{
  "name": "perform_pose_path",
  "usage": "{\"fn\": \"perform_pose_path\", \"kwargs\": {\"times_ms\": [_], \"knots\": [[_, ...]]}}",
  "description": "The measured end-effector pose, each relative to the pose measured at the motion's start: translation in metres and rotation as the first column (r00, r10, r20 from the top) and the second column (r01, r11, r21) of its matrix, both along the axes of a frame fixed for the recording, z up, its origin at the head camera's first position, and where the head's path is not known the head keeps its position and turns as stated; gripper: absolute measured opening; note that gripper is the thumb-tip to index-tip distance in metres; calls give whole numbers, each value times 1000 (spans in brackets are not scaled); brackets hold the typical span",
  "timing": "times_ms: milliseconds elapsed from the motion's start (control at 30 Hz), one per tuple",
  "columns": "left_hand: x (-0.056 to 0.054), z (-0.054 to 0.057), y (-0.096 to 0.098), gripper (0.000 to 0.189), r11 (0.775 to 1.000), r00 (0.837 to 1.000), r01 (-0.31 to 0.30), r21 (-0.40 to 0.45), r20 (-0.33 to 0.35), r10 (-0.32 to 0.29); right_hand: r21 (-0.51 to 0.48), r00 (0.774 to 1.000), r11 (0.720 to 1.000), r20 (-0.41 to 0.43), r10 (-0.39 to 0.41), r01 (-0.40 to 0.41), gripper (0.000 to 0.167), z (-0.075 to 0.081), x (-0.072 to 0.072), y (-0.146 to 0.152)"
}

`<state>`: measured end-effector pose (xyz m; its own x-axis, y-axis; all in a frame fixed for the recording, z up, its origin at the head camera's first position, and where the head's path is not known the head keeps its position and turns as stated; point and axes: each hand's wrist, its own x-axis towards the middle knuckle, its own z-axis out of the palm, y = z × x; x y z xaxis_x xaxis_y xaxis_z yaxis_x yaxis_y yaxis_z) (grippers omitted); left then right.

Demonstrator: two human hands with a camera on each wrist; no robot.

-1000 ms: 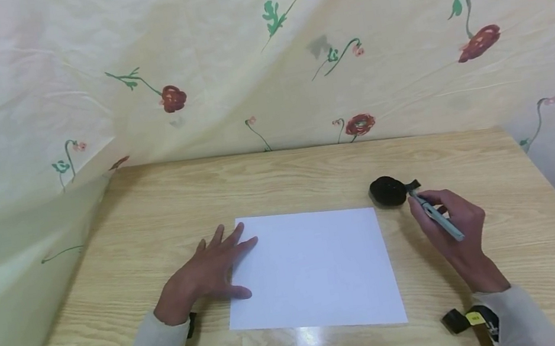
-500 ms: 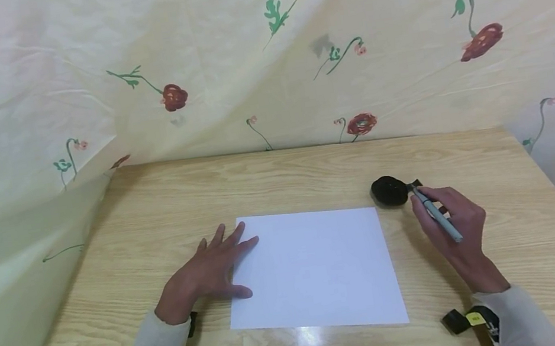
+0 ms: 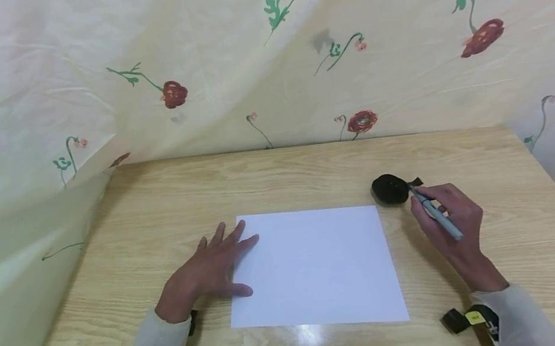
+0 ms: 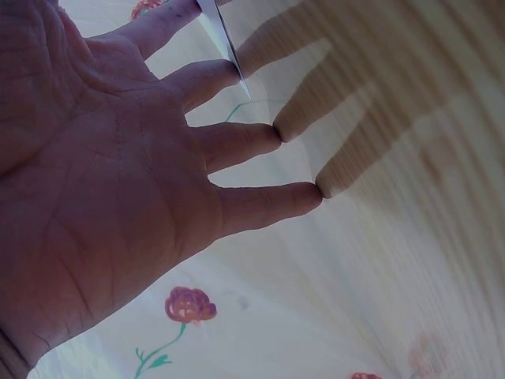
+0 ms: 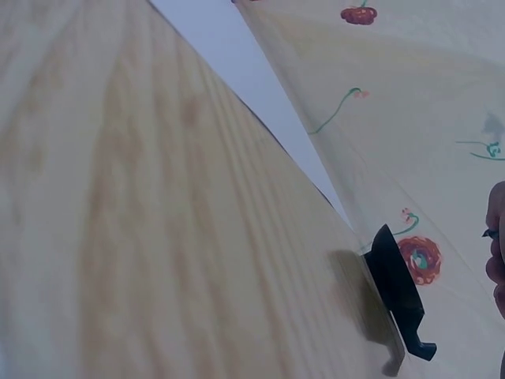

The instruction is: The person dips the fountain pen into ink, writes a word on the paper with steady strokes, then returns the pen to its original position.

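Observation:
My left hand (image 3: 201, 274) lies with fingers spread over the left edge of a white sheet of paper (image 3: 319, 268). In the left wrist view, the fingertips of that hand (image 4: 150, 158) meet the wooden table and the paper's corner (image 4: 225, 39). My right hand (image 3: 454, 224) pinches a grey-blue pen (image 3: 441, 220), its tip pointing away toward a black rounded object (image 3: 390, 189) with a short tab at its right side. In the head view the pen tip overlaps the area by that tab. At the right wrist view's edge, only a few fingers (image 5: 497, 260) and a dark tip show.
The wooden table (image 3: 257, 182) has light grain and a glare spot near the paper's front edge. Cream cloth (image 3: 217, 56) with red flowers hangs behind and along both sides. Each wrist carries a strapped black device, the right one (image 3: 456, 321) with a yellow label.
The pen tip has shifted a little toward the tab of the black object, and the right hand has moved very slightly with it. The left hand and the paper stay put.

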<state>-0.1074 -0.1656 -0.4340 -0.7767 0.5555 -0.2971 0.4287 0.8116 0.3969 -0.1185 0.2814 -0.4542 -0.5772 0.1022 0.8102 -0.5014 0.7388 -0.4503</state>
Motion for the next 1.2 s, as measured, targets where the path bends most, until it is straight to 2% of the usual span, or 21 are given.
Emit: {"fn": "perform_pose_path", "kwargs": {"times_ms": [233,433,633,767,967,1200], "knots": [[0,-1,0,99,1000,1000,-4,-1,3,4,-28,1000,1000,1,9,-9,17,-5,-4,0],[-1,-2,-1,99,1000,1000,-1,-2,-1,1,-76,998,995,23,58,-57,17,-7,-6,0],[-2,-1,0,98,1000,1000,-4,-3,5,4,-69,997,997,72,38,-33,18,-8,-7,-2],[-2,0,1,98,1000,1000,-9,-3,15,10,-45,990,999,137,15,-9,14,-8,-8,-3],[-3,1,1,98,1000,1000,-6,-18,17,6,-40,966,999,257,24,-14,11,-9,-13,-4],[-2,1,-1,99,1000,1000,-4,-10,22,4,-37,907,999,420,-8,26,10,-9,-18,-8]]}}
